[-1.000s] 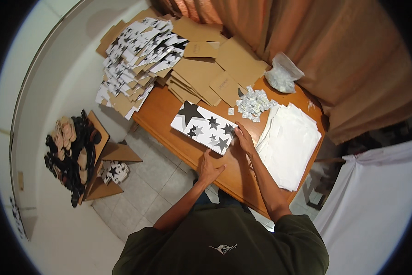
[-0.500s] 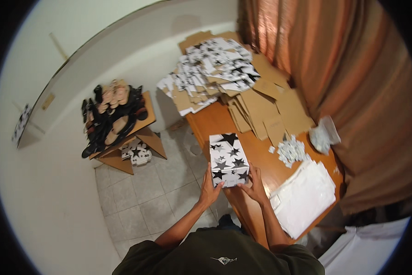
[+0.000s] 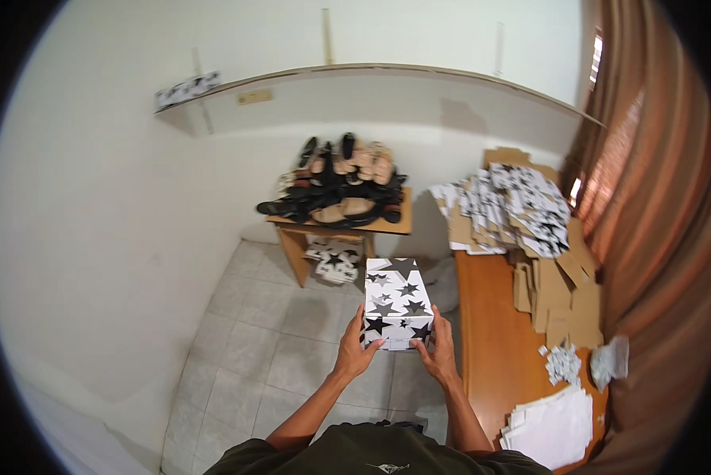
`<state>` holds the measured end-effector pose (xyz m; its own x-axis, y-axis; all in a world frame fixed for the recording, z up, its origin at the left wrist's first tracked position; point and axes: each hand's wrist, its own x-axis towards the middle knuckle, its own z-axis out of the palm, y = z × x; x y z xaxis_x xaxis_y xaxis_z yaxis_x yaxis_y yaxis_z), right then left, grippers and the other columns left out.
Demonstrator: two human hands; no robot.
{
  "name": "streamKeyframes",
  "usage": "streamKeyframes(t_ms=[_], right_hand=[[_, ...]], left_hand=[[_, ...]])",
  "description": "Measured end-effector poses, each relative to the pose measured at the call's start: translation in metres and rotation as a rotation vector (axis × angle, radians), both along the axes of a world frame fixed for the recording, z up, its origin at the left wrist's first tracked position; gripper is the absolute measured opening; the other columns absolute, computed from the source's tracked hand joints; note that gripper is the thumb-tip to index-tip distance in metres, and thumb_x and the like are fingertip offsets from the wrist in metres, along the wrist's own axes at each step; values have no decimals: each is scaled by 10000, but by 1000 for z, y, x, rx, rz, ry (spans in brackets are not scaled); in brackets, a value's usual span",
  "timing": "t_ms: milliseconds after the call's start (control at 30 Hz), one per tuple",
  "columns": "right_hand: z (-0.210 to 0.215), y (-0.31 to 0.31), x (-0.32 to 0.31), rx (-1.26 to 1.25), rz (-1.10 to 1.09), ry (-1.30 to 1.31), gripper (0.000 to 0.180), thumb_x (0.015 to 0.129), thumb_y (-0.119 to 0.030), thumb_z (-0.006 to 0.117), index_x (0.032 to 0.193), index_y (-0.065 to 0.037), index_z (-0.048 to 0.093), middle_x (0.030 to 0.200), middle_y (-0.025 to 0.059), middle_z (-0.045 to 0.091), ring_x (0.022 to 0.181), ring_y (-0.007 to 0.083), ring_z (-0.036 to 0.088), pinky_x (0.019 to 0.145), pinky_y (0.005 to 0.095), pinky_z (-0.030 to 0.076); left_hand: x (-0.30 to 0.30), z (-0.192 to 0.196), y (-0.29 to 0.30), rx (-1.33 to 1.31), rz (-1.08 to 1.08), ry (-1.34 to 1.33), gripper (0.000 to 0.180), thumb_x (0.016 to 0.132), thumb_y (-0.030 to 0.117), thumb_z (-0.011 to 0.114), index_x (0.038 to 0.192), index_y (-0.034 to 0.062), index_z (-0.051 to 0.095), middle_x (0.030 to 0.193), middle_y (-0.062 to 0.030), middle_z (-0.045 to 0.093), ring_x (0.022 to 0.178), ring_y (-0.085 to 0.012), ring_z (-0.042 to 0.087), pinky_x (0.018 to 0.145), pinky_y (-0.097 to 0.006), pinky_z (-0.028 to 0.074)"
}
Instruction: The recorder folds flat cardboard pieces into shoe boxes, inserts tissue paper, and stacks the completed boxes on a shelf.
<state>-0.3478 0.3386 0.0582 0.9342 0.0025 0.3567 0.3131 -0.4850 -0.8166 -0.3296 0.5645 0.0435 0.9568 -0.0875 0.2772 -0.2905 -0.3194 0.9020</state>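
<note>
A closed white cardboard box (image 3: pixel 399 297) with black and grey stars is held up in front of me. Its left side is gripped by my left hand (image 3: pixel 355 346), the thumb resting on the near face. On the opposite side my right hand (image 3: pixel 437 347) clasps it the same way, thumb at the lower near edge. The fingers beneath and behind the box are mostly hidden. Floor tiles lie below it, and the wooden table (image 3: pixel 486 317) stands to its right.
Ahead, a small table (image 3: pixel 405 222) bears piled shoes (image 3: pixel 344 190), with star-patterned cardboard (image 3: pixel 336 265) underneath. Flat star-printed boxes (image 3: pixel 522 198) heap on the long table, near white sheets (image 3: pixel 549 427), small packets (image 3: pixel 563 366) and a plastic bag (image 3: pixel 609 362). A wall shelf (image 3: pixel 355 68) holds another star box (image 3: pixel 189 89).
My view has swung left, so the shoe table now stands straight ahead and the long table at the right. The box stays between both hands, now over the floor.
</note>
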Motion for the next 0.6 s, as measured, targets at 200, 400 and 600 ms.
streamKeyframes(t_ms=[200,400,600], right_hand=[[48,144,47,35,194,-30,908,861,-67,802,1616,-95,300,1320,175,491,1104,284,569,914,396,545],[109,287,125,44,320,-114,918,847,-96,830,1613,-118,323,1324,143,503,1119,270,571,894,404,558],[160,394,213,24,358,-195,906,860,-84,811,1611,-62,304,1283,167,520,1060,274,586,864,379,554]], left_hand=[[2,51,139,-180,220,-74,974,832,20,818,1588,74,205,1511,-237,476,1275,-332,592,1009,-422,549],[44,120,270,-244,391,-94,806,843,48,817,1507,54,360,1421,-190,505,1319,-343,546,1051,-449,525],[119,174,368,103,577,-294,813,835,72,825,1535,45,411,1344,-157,521,1261,-298,554,960,-425,556]])
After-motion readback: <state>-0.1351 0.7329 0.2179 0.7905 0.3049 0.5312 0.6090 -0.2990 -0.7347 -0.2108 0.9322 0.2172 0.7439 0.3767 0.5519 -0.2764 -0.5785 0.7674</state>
